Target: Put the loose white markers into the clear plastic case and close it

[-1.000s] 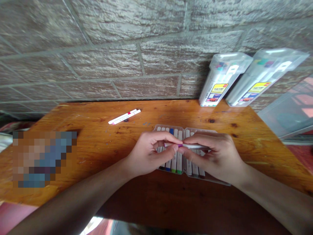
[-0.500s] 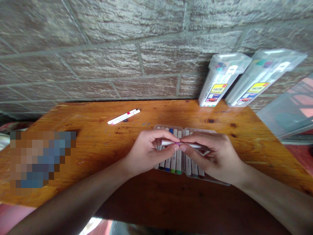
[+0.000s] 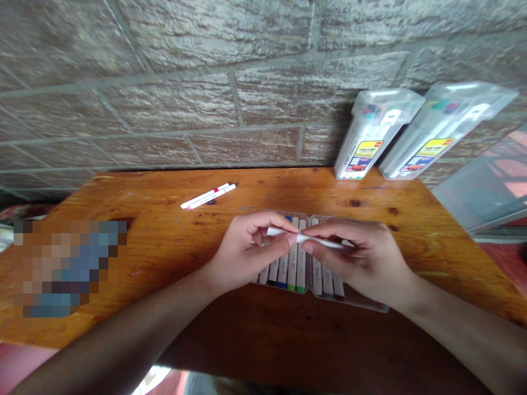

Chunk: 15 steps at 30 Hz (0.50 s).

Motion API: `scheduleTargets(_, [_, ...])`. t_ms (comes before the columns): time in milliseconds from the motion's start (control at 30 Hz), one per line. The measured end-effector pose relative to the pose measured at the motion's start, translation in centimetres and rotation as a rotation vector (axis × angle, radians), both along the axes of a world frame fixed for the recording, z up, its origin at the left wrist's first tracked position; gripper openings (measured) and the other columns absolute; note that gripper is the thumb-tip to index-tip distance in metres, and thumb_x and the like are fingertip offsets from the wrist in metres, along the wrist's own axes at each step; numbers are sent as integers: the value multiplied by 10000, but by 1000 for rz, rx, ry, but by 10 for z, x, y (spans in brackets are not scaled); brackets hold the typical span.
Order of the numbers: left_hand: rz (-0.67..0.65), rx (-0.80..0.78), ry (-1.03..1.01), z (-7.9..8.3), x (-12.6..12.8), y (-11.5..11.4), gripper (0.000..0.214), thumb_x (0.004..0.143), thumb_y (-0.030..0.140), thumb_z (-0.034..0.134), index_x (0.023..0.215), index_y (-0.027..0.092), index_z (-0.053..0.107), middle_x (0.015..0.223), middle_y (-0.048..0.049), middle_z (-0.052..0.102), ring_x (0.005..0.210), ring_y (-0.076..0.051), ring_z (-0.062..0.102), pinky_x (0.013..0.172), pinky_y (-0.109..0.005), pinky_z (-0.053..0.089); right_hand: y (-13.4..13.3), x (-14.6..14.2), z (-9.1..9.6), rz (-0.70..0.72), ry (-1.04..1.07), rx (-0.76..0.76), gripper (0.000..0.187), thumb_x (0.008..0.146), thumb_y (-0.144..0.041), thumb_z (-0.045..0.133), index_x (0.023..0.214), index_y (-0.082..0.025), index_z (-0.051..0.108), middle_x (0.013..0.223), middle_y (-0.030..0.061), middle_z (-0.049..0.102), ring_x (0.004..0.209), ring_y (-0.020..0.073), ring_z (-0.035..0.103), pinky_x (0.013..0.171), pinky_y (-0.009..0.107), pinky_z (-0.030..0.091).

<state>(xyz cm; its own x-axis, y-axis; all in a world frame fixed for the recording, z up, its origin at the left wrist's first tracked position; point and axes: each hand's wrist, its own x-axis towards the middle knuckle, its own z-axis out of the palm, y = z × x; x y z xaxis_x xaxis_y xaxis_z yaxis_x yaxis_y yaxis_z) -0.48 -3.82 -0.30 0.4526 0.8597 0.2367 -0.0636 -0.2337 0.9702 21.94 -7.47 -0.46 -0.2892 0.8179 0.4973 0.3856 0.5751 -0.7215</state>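
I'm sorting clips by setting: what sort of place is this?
Probably a drawing corner, perhaps at home: a brown wooden table against a grey-brown stone-look wall, with an open clear plastic case of white markers on the table.

Held marker (image 3: 277, 232), one, at clock centre. Left hand (image 3: 242, 252), one; right hand (image 3: 364, 258), one. Loose markers (image 3: 212, 197), two, ten o'clock. Upright cases (image 3: 359, 142), two: one and two o'clock. Open case (image 3: 381, 309), one; its markers partly hidden.
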Motion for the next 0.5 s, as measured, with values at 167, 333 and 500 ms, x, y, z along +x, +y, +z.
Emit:
scheduleTargets(167, [15,-72,-37,0,0,2,139,863,275,847,906,152,800,745,-36,737,635,-129,674,574,-213,555,0,-1,0,-8,68,-61,146,962,-232,765,1087,-227,840,992,52,857,791,174,801,674,226,647])
scheduleTargets(333, [12,-95,-52,5,-1,3,104,862,239,843,880,147,798,716,-26,734,612,-111,661,576,-199,541,0,-2,2,-12,92,-64,134,957,-199,766,1066,-222,841,967,33,859,769,149,799,657,193,630])
scheduleTargets(500, [26,-126,-77,7,-1,6,112,851,240,853,874,145,798,692,-26,741,593,-108,649,573,-203,522,1,-3,3,-29,134,-68,118,933,-180,782,1033,-206,838,938,26,862,723,138,794,647,187,622])
